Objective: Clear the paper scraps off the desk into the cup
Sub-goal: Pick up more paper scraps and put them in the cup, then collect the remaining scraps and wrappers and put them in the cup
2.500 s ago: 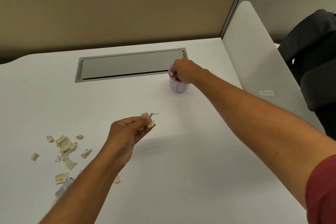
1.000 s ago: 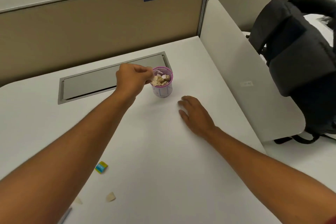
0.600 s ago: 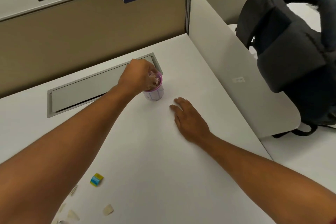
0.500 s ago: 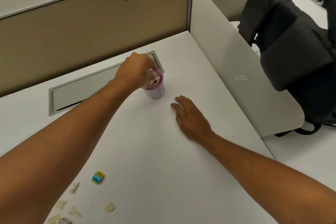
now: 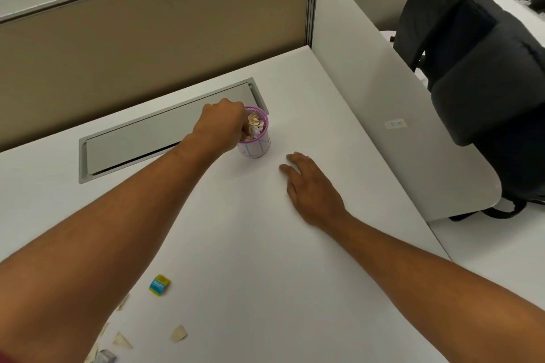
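Loose paper scraps (image 5: 178,334) lie near the left elbow, well behind both hands, beside a small blue-yellow wrapper (image 5: 159,285). Left hand (image 5: 220,124) bunched over the cup (image 5: 257,138), fingertips dipped into its scrap-filled mouth; grip contents hidden, cannot tell. Right hand (image 5: 313,189) flat, open, empty, on the desk (image 5: 265,244) just right of the cup. Step: depositing. Next likely calls for reaching back for the remaining scraps.

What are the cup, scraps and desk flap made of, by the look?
Cup: likely paper or thin plastic, matte white wall, pink rim. Scraps: tan paper, torn ragged edges, curled. Desk flap: looks like brushed or painted metal, flat grey sheen; could be plastic.
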Demonstrator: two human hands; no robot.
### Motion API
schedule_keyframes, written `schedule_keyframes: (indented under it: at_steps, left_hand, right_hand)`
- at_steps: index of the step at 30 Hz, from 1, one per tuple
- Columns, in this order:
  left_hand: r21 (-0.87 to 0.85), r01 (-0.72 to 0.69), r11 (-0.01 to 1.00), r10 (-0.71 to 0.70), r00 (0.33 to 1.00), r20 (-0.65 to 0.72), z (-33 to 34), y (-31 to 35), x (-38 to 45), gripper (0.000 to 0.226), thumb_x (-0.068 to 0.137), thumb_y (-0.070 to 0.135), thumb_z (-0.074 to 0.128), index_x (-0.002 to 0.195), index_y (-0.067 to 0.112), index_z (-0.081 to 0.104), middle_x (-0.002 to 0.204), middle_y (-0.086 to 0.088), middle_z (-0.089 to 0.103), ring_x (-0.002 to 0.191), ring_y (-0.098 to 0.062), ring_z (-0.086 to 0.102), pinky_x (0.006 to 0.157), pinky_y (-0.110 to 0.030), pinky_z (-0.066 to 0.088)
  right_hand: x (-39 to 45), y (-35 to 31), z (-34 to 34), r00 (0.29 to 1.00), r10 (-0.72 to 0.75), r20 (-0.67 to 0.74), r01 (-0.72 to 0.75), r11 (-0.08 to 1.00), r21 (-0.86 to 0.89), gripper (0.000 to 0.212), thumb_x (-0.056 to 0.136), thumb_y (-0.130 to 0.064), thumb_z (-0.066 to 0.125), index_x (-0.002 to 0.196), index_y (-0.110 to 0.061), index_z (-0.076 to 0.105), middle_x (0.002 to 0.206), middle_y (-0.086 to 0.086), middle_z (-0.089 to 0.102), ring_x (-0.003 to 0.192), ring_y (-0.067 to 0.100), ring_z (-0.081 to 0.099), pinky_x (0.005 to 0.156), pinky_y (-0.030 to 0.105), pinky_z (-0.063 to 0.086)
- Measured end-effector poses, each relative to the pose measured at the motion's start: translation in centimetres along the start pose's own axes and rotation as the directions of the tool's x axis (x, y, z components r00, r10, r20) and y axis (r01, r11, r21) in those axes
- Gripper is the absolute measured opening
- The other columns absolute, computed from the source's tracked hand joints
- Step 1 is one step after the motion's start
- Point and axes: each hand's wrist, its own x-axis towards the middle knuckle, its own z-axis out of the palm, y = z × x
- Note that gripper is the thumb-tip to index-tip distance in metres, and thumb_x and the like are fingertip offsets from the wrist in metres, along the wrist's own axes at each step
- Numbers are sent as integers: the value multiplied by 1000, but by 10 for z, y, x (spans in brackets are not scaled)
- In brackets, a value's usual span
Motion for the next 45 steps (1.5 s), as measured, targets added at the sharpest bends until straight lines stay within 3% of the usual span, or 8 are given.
schedule_keyframes:
  at_steps: [3,10,18,24,29,34,37,45]
  left_hand:
    - [3,-7,1000,6,1000,20,3,1,5,34,94,24,74,127,13,73,121,-15,72,107,-33,66,88,-41,50]
    - [-125,-16,992,9,998,-55,-15,-13,-6,20,90,15,75,109,13,82,105,-15,78,91,-33,68,71,-34,46]
    - [-423,-37,905,-72,969,-237,-5,-65,-117,11,92,16,74,99,13,83,92,-6,82,77,-17,68,76,-29,53]
    - [-602,235,763,-372,922,-111,72,-143,-250,5,90,25,77,88,27,80,94,7,77,80,-3,62,75,-25,47]
    - [-633,488,602,-610,791,29,135,-189,-354,6,88,30,80,92,26,79,104,0,68,102,-23,62,85,-36,49]
    - [-594,712,375,-711,632,308,181,-210,-420,40,84,41,83,117,20,72,120,-13,61,115,-32,62,92,-38,48]
    - [-685,680,259,-610,665,430,191,-205,-435,43,76,44,88,111,27,69,106,-3,67,98,-24,67,77,-32,50]
    - [-816,494,301,-504,809,304,197,-200,-419,33,74,29,90,100,30,69,91,7,68,81,-15,69,70,-29,55]
  right_hand:
    - [0,1,1,1000,1,7,-2,1000,11,38,99,-11,54,136,-8,62,151,14,52,145,31,43,121,43,35]
    - [-1,0,-3,999,15,34,-16,1000,24,38,99,-10,54,136,-8,62,151,13,52,144,30,43,121,42,35]
    - [-4,-11,-9,998,45,46,-43,998,-45,36,106,-20,49,137,-6,63,148,16,54,142,33,47,119,43,37]
    - [-14,-54,-5,993,50,103,-26,975,-222,40,91,-1,54,128,-10,64,137,13,57,121,37,53,100,46,44]
    - [-75,-142,10,948,0,320,-46,989,137,36,97,-15,64,133,-13,62,130,2,52,111,23,55,95,34,50]
    - [-135,-230,38,844,-26,536,-174,932,319,56,84,-21,83,134,-21,60,122,-12,47,90,2,51,87,17,45]
    - [-141,-270,60,843,51,536,-279,893,353,46,81,-4,82,122,-19,68,104,-16,52,84,-6,56,77,7,44]
    - [-101,-357,98,891,72,448,-263,887,380,33,81,-5,80,112,-13,73,102,1,67,85,12,61,81,20,49]
